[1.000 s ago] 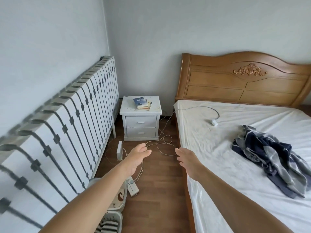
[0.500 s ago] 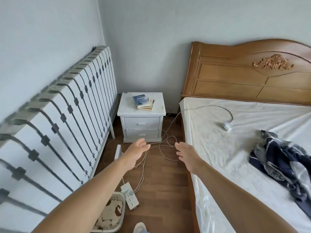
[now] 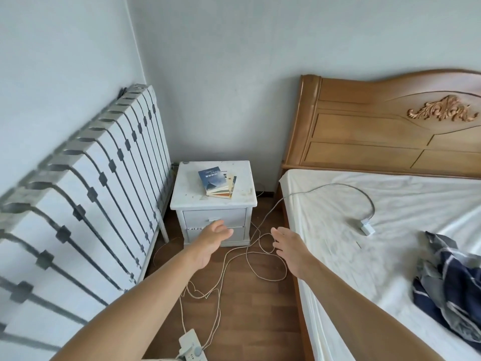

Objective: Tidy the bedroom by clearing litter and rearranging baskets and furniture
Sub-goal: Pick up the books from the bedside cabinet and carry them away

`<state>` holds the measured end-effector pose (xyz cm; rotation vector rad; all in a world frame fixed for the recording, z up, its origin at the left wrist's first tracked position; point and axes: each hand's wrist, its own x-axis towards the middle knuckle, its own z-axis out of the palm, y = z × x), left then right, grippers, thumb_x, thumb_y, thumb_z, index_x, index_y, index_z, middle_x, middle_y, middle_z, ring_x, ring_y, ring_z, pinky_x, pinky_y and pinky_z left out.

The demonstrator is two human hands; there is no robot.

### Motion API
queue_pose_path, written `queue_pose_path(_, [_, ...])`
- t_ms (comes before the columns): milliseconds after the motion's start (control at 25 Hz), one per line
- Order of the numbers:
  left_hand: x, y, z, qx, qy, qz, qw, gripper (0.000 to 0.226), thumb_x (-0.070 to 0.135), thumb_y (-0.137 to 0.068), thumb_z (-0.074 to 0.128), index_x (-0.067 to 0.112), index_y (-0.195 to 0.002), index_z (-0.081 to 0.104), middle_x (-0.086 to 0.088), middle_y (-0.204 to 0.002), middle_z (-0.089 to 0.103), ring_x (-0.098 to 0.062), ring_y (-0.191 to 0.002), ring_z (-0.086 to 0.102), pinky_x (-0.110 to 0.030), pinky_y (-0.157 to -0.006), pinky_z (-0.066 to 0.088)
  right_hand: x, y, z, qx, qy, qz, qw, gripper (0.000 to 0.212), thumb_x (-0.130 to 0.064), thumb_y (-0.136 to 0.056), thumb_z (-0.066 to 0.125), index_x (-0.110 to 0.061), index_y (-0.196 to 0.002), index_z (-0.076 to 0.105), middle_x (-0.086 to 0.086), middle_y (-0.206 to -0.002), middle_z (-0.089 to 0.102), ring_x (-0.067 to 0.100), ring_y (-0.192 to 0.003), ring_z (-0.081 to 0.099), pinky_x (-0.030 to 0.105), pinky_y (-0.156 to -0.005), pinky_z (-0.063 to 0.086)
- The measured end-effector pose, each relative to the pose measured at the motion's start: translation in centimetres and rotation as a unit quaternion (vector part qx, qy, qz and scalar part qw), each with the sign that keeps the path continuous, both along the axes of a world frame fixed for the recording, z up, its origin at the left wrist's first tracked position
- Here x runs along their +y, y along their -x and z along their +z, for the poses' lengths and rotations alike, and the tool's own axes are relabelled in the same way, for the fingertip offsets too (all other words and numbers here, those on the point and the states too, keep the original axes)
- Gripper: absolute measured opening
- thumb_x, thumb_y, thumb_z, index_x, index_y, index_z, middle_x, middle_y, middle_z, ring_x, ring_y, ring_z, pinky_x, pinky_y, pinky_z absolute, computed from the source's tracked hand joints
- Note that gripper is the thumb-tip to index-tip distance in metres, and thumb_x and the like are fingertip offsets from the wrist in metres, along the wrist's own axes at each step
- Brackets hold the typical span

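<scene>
Fingers (image 3: 224, 231) of my left hand (image 3: 208, 243) and right hand (image 3: 290, 247) spread, released, empty, mid-frame before one two-drawer bedside table (image 3: 190, 196).

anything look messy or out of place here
Loose cords sprawl tangled across the floor between the nightstand and the bed, one running up onto it. Crumpled clothing lies on the bed.

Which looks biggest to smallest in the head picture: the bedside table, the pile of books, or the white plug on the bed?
1. bedside table
2. pile of books
3. white plug
No two of them look alike in size, so the order is clear.
</scene>
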<state>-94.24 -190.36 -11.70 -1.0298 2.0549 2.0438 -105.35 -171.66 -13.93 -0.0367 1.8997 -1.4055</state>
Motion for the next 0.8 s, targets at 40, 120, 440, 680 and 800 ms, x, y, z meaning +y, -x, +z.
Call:
queue_pose_path(40, [-0.5, 1.3, -0.2, -0.002, -0.002, 0.005, 1.0, 0.057, 0.023, -0.094, 0.057, 0.017, -0.145, 0.033, -0.001, -0.147, 0.041, -0.02, -0.136, 0.036, -0.03, -0.108, 0.025, -0.6, 1.4, -0.4, -0.004, -0.006, 0.0, 1.0, 0.021, -0.039, -0.083, 0.052, -0.019, -0.082, 0.045, 0.024, -0.12, 0.05, 0.033, -0.113, 0.052, 0.042, -0.107, 0.039])
queue_pose_path(120, [-1.4, 4.3, -0.6, -0.003, -0.007, 0.02, 1.0, 0.055, 0.021, -0.094, 0.057, 0.017, -0.144, 0.035, -0.001, -0.146, 0.042, -0.018, -0.131, 0.039, -0.028, -0.104, 0.027, -2.0, 4.7, -0.7, -0.005, -0.008, -0.007, 1.0, 0.019, -0.04, -0.086, 0.054, -0.028, -0.077, 0.042, 0.015, -0.126, 0.054, 0.033, -0.123, 0.049, 0.046, -0.111, 0.037])
queue_pose_path(440, [-4.2, 17.6, -1.3, -0.017, -0.028, 0.066, 0.997, 0.059, 0.021, -0.095, 0.055, 0.015, -0.148, 0.029, -0.002, -0.151, 0.035, -0.021, -0.137, 0.034, -0.03, -0.105, 0.025, -6.8, 20.1, -1.8, -0.034, -0.002, 0.032, 0.999, 0.056, -0.036, -0.096, 0.048, -0.014, -0.146, 0.032, 0.003, -0.146, 0.041, 0.028, -0.137, 0.037, 0.044, -0.117, 0.028])
queue_pose_path(680, [-8.4, 23.3, -4.8, -0.048, -0.041, 0.118, 0.991, 0.059, 0.021, -0.094, 0.055, 0.014, -0.147, 0.029, -0.004, -0.15, 0.038, -0.021, -0.135, 0.037, -0.034, -0.109, 0.025, -11.1, 27.9, -4.4, -0.057, -0.018, 0.038, 0.997, 0.031, -0.033, -0.095, 0.054, -0.016, -0.119, 0.045, 0.006, -0.142, 0.044, 0.029, -0.132, 0.042, 0.046, -0.115, 0.03])
queue_pose_path(800, [-12.1, 25.9, -6.7, -0.064, -0.05, 0.136, 0.987, 0.06, 0.022, -0.093, 0.056, 0.015, -0.147, 0.031, -0.002, -0.148, 0.04, -0.02, -0.134, 0.038, -0.034, -0.11, 0.024, -14.6, 30.4, -6.4, -0.074, -0.029, 0.039, 0.996, 0.046, -0.033, -0.094, 0.055, -0.011, -0.133, 0.044, 0.005, -0.14, 0.046, 0.029, -0.129, 0.044, 0.044, -0.113, 0.033])
